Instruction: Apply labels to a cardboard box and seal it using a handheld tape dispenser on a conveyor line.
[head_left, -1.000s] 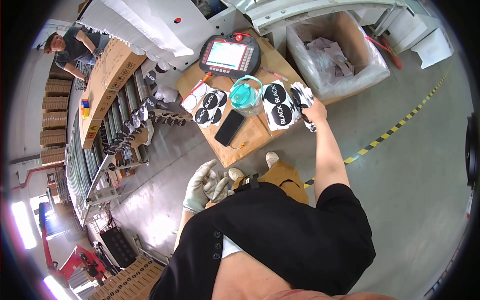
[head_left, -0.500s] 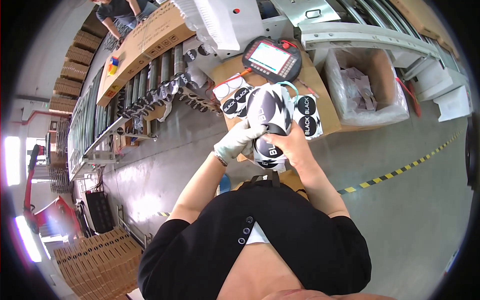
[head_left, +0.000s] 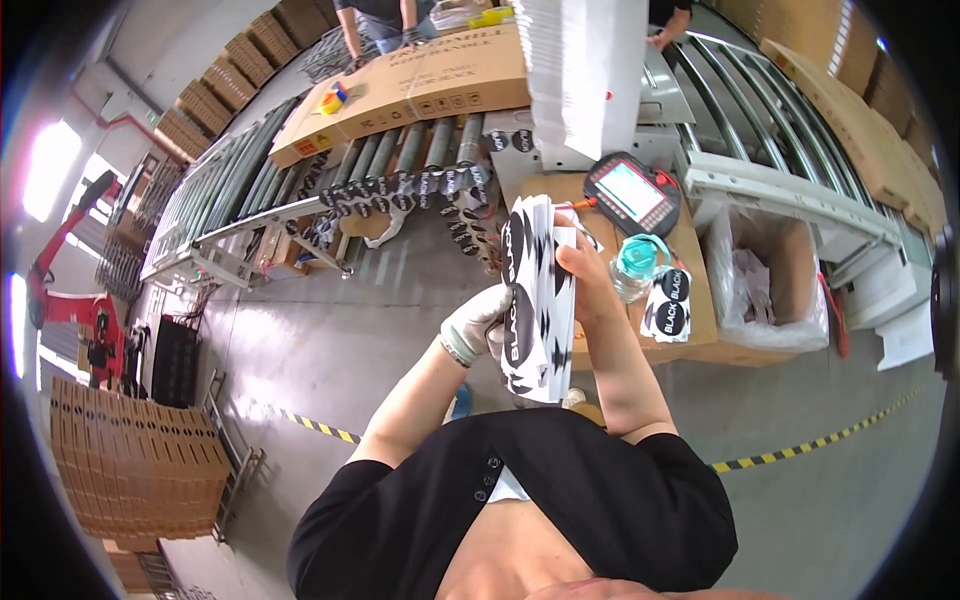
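Between my hands stands a thick stack of sticker sheets [head_left: 530, 305], white with round black labels, its layered edges turned to the right. My left hand [head_left: 477, 326], in a pale glove, grips its left side near the lower half. My bare right hand [head_left: 590, 278] wraps the right side higher up, fingers partly hidden by the sheets. To the right, a smaller pile of the same sheets [head_left: 668, 312] lies on a cardboard-topped surface [head_left: 697, 338], beside a clear bottle with a teal lid [head_left: 637, 262].
Behind the bottle lies a handheld control panel with a lit screen [head_left: 632, 193]. A plastic-lined carton [head_left: 765, 290] holds scraps at the right. Roller conveyors [head_left: 405, 155] carry a long carton [head_left: 440, 75]; two people work beyond. Flat cartons [head_left: 140, 460] are stacked lower left.
The stack has turned from face-up to edge-on and stands more upright in my hands. My view has swung left, and the bottle now shows more fully.
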